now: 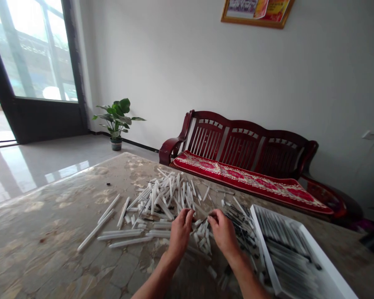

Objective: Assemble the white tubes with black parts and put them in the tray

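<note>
Our left hand (181,230) and right hand (223,232) have fingertips pinched together; we cannot tell on what. White tubes (157,194) lie heaped just beyond on the table (68,232); a white tray (267,254) sits rightward.

The tubes (130,242) look smooth plastic, the bench (170,150) glossy wood, its seat runner (249,177) matt cloth.

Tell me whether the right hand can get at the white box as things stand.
Probably yes: the white box has an open top and sits close beside the right hand, with only low, scattered dark pieces between them.
</note>
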`<action>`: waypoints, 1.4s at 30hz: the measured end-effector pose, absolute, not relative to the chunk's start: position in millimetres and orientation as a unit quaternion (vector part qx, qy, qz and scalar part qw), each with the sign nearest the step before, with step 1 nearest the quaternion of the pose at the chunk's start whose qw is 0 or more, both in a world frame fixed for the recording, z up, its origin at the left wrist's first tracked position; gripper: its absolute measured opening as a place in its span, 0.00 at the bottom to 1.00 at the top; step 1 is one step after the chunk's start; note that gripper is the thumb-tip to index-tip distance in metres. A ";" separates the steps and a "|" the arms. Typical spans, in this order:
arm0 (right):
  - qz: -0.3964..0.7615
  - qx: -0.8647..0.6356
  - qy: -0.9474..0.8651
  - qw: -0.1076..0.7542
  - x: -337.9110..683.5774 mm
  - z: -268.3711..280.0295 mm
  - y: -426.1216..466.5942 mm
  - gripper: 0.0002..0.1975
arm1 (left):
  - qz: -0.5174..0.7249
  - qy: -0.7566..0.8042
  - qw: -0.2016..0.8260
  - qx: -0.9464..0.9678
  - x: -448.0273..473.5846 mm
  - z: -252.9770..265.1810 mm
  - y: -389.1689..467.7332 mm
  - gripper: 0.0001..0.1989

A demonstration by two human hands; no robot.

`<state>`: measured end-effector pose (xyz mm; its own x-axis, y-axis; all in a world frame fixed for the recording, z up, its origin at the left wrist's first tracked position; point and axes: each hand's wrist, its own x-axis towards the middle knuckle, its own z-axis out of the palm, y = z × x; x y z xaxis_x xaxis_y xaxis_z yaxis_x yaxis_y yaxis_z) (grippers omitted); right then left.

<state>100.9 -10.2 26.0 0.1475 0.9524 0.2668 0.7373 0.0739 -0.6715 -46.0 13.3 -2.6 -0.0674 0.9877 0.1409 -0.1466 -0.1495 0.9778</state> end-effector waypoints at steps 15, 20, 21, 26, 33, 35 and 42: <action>-0.053 -0.552 -0.831 0.041 66.2 24.0 1.7 0.13 | 0.670 0.462 0.499 0.298 -52.4 -8.0 33.8 0.22; -0.074 -0.478 -0.875 -0.015 55.6 20.7 9.6 0.13 | 0.672 0.450 0.507 0.298 -49.4 -11.6 33.8 0.21; -0.075 -0.462 -0.883 -0.020 55.1 20.1 11.0 0.12 | 0.672 0.448 0.511 0.294 -48.7 -11.8 33.8 0.21; -0.086 -0.390 -0.916 -0.032 57.8 19.2 14.9 0.09 | 0.666 0.445 0.525 0.289 -48.7 -12.0 35.1 0.21; -0.144 -0.414 -0.898 0.037 79.2 24.9 2.2 0.08 | 0.668 0.431 0.537 0.281 -50.2 -16.1 38.4 0.20; -0.132 -0.461 -0.870 0.118 89.2 29.0 -6.6 0.10 | 0.669 0.412 0.559 0.265 -47.5 -16.6 38.3 0.20; -0.053 -0.571 -0.664 0.479 124.3 31.9 -41.8 0.07 | 0.621 0.362 0.669 0.186 -35.2 -10.9 32.0 0.10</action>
<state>124.3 -41.8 31.9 0.1119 0.7083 0.6970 0.8090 0.3423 -0.4778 -35.2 32.0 -10.9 -0.0343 0.9668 -0.2531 -0.6968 0.1584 0.6996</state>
